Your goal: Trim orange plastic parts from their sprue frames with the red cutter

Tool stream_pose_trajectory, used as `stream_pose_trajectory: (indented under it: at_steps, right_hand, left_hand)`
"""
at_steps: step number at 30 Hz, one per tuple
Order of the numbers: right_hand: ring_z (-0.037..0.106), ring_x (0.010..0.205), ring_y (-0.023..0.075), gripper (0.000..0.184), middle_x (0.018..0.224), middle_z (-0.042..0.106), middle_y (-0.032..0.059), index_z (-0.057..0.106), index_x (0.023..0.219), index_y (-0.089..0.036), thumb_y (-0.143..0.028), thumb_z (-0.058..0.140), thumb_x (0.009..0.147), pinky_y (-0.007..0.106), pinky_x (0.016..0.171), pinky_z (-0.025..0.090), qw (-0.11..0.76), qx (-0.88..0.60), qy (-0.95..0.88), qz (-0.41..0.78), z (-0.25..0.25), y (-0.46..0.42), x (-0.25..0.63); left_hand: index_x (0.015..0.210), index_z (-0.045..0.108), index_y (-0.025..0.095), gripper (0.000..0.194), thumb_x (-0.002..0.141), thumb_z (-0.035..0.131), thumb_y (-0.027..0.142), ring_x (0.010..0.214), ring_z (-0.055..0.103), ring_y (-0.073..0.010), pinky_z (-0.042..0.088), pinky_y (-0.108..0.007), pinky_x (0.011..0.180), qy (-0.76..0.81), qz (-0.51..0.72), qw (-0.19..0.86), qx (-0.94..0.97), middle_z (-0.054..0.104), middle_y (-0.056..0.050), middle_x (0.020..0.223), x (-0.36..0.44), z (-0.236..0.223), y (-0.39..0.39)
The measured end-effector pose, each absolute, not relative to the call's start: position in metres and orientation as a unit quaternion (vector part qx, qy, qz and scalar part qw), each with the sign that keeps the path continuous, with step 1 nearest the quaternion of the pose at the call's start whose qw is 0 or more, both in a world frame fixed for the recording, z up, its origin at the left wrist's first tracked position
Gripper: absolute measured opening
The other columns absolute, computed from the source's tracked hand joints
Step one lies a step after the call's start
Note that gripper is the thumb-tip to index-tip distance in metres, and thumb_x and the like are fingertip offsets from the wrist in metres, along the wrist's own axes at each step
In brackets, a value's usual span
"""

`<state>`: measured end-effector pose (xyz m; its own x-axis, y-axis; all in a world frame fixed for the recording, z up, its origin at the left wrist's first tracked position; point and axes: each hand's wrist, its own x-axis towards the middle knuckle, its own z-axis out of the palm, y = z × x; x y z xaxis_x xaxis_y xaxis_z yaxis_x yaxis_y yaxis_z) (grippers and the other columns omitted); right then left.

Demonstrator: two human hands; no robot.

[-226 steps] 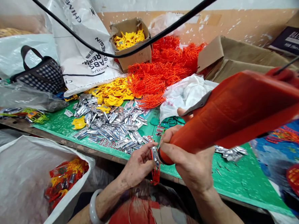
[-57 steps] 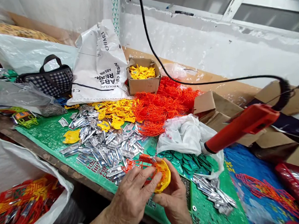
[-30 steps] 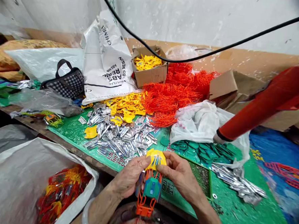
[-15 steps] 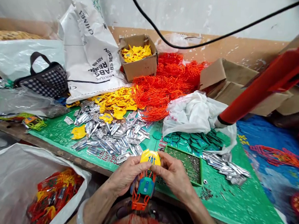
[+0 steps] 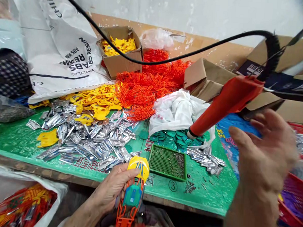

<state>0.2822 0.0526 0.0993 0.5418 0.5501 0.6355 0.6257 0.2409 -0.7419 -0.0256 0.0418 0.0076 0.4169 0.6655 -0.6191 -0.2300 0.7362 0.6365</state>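
My left hand (image 5: 115, 183) grips a toy car (image 5: 133, 196) at the table's front edge, its thumb lying on the yellow front. The car has an orange frame and a teal panel in the middle. Off to the right, my right hand (image 5: 266, 148) is raised with fingers apart and nothing in it. Left of that hand hangs a red-wrapped tool (image 5: 218, 107) on a black cable, probably a power screwdriver, its tip pointing down-left. A green tray (image 5: 167, 162) holding small dark screws lies just beyond the car.
Silver strips (image 5: 88, 137), yellow parts (image 5: 98, 100) and orange frames (image 5: 145, 89) lie piled on the green table. A white bag (image 5: 179, 108) lies by teal pieces (image 5: 170, 138). At lower left, an open sack (image 5: 56, 203) holds orange and yellow pieces. Red baskets (image 5: 293, 207) stand at right.
My right hand has let go of the toy car and moved up and right, near the hanging tool. My left hand keeps the car. The view has turned to the right.
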Motion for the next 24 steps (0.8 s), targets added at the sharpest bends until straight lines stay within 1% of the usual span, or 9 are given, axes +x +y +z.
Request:
stream_pose_trajectory:
  at_steps: [2,4,8,10,14,15,18,19,24]
  right_hand:
    - [0.060,0.113,0.0280,0.063,0.123,0.063,0.0097,0.062,0.115,-0.027,-0.030,0.086,0.057,0.046,0.085,0.051,0.685,-0.514,-0.493,0.151,0.109,0.084,0.282]
    - [0.066,0.097,0.0245,0.052,0.108,0.069,0.0067,0.063,0.097,-0.024,-0.027,0.086,0.050,0.042,0.080,0.054,0.680,-0.475,-0.479,0.287,0.119,0.108,0.269]
    - [0.064,0.067,0.0161,0.039,0.085,0.071,-0.0003,0.065,0.083,-0.022,-0.022,0.084,0.049,0.033,0.062,0.053,0.644,-0.445,-0.462,0.417,0.132,0.120,0.231]
    - [0.059,0.061,0.0128,0.034,0.073,0.067,-0.0028,0.065,0.078,-0.020,-0.019,0.084,0.050,0.028,0.056,0.049,0.637,-0.443,-0.459,0.433,0.128,0.116,0.215]
    - [0.056,0.060,0.0118,0.051,0.070,0.064,-0.0064,0.066,0.099,-0.022,-0.017,0.084,0.052,0.027,0.057,0.048,0.626,-0.449,-0.453,0.449,0.097,0.104,0.196]
    - [0.056,0.060,0.0118,0.048,0.068,0.063,-0.0063,0.067,0.098,-0.021,-0.017,0.083,0.054,0.028,0.057,0.048,0.627,-0.458,-0.450,0.441,0.087,0.101,0.194]
    - [0.055,0.057,0.0123,0.019,0.065,0.063,-0.0029,0.068,0.074,-0.018,-0.019,0.079,0.059,0.029,0.055,0.047,0.630,-0.500,-0.447,0.390,0.062,0.092,0.190]
    - [0.055,0.057,0.0126,0.014,0.065,0.063,-0.0018,0.066,0.068,-0.017,-0.019,0.077,0.060,0.030,0.055,0.046,0.634,-0.510,-0.445,0.374,0.057,0.090,0.190]
    - [0.056,0.056,0.0132,0.012,0.066,0.064,-0.0009,0.066,0.067,-0.018,-0.020,0.076,0.060,0.032,0.055,0.048,0.671,-0.519,-0.422,0.319,0.049,0.082,0.190]
  left_hand:
    - [0.084,0.071,0.013,0.029,0.070,0.082,0.036,0.043,0.055,-0.0093,0.044,-0.018,0.042,0.460,0.279,0.809,0.237,0.069,-0.003,0.061,-0.024,0.006,0.041]
    - [0.085,0.071,0.013,0.031,0.070,0.082,0.038,0.044,0.057,-0.0099,0.045,-0.019,0.043,0.459,0.279,0.809,0.238,0.069,-0.003,0.062,-0.023,0.004,0.039]
    - [0.086,0.071,0.014,0.030,0.073,0.080,0.039,0.048,0.060,-0.0113,0.044,-0.019,0.044,0.458,0.278,0.807,0.247,0.071,-0.004,0.065,-0.023,0.001,0.037]
    - [0.090,0.071,0.014,0.031,0.073,0.080,0.039,0.050,0.062,-0.0119,0.045,-0.019,0.046,0.454,0.283,0.808,0.246,0.071,-0.004,0.067,-0.023,0.001,0.036]
    - [0.089,0.071,0.014,0.032,0.072,0.081,0.039,0.051,0.062,-0.0120,0.047,-0.019,0.048,0.455,0.285,0.811,0.232,0.072,-0.005,0.067,-0.019,0.003,0.035]
    - [0.089,0.071,0.014,0.032,0.071,0.082,0.038,0.051,0.062,-0.0120,0.048,-0.019,0.048,0.453,0.283,0.814,0.229,0.072,-0.005,0.066,-0.018,0.004,0.035]
    - [0.090,0.072,0.014,0.030,0.072,0.082,0.036,0.052,0.063,-0.0116,0.047,-0.018,0.049,0.443,0.273,0.824,0.223,0.073,-0.005,0.067,-0.016,0.006,0.034]
    - [0.091,0.072,0.014,0.030,0.072,0.082,0.036,0.053,0.063,-0.0116,0.048,-0.018,0.049,0.440,0.272,0.827,0.222,0.073,-0.005,0.068,-0.015,0.007,0.034]
    - [0.091,0.073,0.012,0.036,0.067,0.085,0.037,0.051,0.062,-0.0113,0.049,-0.018,0.048,0.446,0.280,0.824,0.209,0.073,-0.006,0.069,-0.010,0.009,0.033]
